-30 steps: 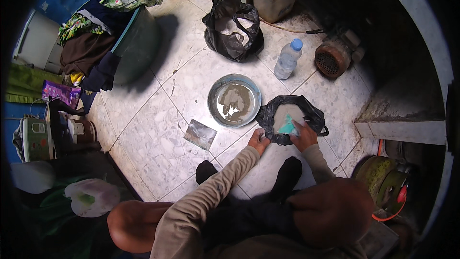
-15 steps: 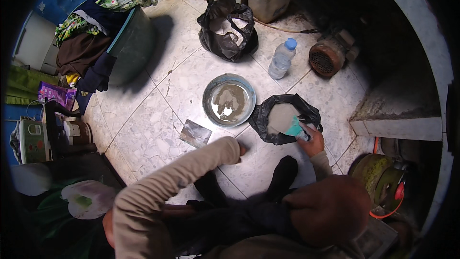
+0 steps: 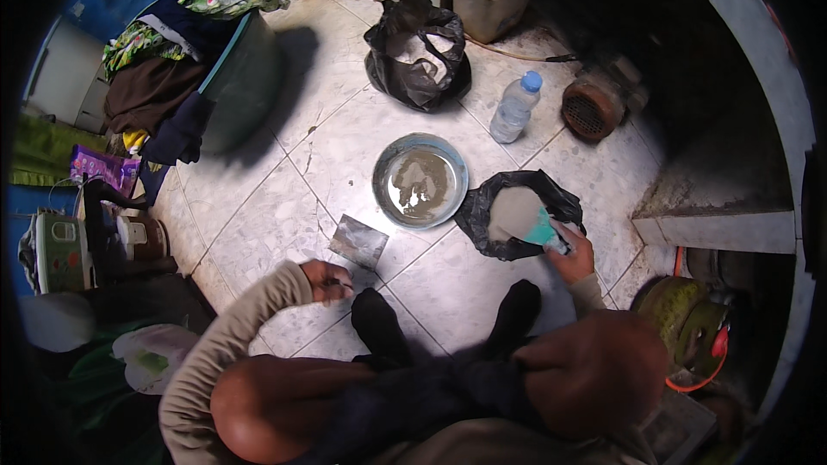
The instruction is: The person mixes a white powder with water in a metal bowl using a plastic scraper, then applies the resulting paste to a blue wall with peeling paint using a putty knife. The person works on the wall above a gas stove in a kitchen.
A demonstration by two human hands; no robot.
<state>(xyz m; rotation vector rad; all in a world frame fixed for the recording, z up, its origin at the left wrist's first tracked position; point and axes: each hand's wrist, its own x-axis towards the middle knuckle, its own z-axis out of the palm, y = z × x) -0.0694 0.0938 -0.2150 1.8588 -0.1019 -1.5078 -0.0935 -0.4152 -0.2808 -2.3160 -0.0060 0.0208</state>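
My right hand (image 3: 575, 258) grips a teal scoop (image 3: 541, 228) in the open black plastic bag (image 3: 478, 211) of grey powder (image 3: 510, 213). Left of the bag, a round metal basin (image 3: 383, 207) holds grey-brown wet material. My left hand (image 3: 328, 282) is off the bag, fingers curled over the floor beside my left foot, on something I cannot make out. A flat greyish square piece (image 3: 358, 241) lies just above it.
Behind are a second black bag (image 3: 383, 69), a water bottle (image 3: 510, 120), a rusty motor (image 3: 590, 108) and a bin (image 3: 491, 13). A tub of clothes (image 3: 237, 95) stands left. A tiled ledge (image 3: 724, 235) and a yellow-green cylinder (image 3: 668, 319) flank me on the right.
My left hand has left the bag's rim and moved left and down. My right hand, with the scoop, has shifted right in the bag.
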